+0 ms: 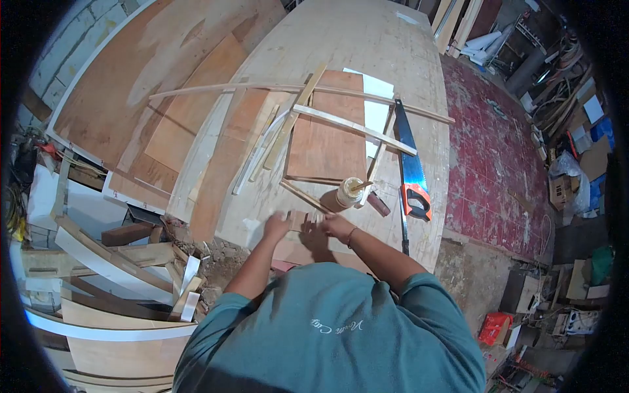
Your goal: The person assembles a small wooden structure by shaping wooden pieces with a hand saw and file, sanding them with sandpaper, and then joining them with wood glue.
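My left hand (278,226) is closed at the near edge of the wooden worktable (367,39), by the left end of a small wooden piece (301,221). At that piece's right end, my right hand (337,227) has its fingers closed too, just below a glue jar (349,192) with a stick in it. What either hand grips is too small to make out. Beyond them lies a reddish-brown board (331,131) on a white sheet (378,108). A light wooden strip (354,126) crosses the board.
A handsaw (414,177) with an orange and black handle lies to the right of the jar, near a dark reddish block (378,204). Long thin strips (262,86) cross the tabletop. Large plywood sheets (157,59) stand at the left, above curved offcuts (108,262).
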`<state>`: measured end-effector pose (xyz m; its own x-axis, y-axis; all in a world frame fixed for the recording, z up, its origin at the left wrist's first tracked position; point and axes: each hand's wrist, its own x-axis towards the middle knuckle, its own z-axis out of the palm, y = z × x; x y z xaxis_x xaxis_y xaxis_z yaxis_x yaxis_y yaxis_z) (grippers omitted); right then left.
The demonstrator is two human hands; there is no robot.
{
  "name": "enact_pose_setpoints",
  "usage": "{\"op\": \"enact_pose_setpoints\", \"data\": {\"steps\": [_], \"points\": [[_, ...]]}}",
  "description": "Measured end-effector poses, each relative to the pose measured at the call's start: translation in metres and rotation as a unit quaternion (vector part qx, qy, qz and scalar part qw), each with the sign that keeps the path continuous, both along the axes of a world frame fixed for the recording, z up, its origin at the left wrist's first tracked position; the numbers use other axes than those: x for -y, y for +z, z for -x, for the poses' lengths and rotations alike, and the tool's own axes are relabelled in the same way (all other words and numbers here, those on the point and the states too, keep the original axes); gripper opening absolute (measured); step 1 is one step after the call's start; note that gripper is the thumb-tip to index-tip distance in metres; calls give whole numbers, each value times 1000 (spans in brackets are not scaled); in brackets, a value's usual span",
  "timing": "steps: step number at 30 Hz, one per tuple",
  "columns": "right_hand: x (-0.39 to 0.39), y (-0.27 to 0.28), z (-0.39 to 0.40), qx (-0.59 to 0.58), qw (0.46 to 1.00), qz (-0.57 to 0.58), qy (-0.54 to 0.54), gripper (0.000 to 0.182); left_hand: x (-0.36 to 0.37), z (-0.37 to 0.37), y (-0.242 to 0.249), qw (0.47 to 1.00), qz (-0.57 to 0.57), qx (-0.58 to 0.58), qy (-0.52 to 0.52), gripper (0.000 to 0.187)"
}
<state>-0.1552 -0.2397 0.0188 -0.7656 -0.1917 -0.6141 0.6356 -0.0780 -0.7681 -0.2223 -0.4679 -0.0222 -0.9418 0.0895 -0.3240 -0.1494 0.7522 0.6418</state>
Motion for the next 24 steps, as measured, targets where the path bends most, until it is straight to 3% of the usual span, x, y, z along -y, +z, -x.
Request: {"op": "enact_pose_setpoints", "data": {"steps": [1,2,3,7,9,10,12,15,16,18,21,24], "points": [[-2,-12,-2,4,998,-34,53,5,-7,-10,36,994,86,-20,-68,36],[0,-18,-2,-6,990,-106,90,8,-10,-12,30,999,3,11,-48,36],[3,-12,0,-10,990,-108,92,8,-13,-13,30,996,-80,44,-26,35],[9,-6,-2,-21,997,-54,53,10,-21,-22,33,997,-67,30,-29,34],[6,-8,-7,-111,991,-50,47,25,-25,-21,40,931,-292,212,53,35],[5,3,-10,-112,991,-50,45,25,-24,-22,45,931,-292,212,51,35],[2,35,-19,-293,944,-151,-20,33,-19,-19,59,842,-444,295,80,37],[-9,88,-31,-334,912,-218,-93,26,-19,-27,99,833,-484,249,96,39],[-11,115,-36,-341,904,-232,-112,37,-19,-28,114,833,-484,251,93,39],[-15,150,-43,-347,899,-234,-131,41,-18,-34,144,799,-541,261,37,46],[-21,168,-46,-353,892,-240,-150,53,-28,-34,172,795,-554,247,-2,55],[-25,176,-48,-339,916,-156,-147,57,-40,-29,195,808,-543,221,-67,60]]}}
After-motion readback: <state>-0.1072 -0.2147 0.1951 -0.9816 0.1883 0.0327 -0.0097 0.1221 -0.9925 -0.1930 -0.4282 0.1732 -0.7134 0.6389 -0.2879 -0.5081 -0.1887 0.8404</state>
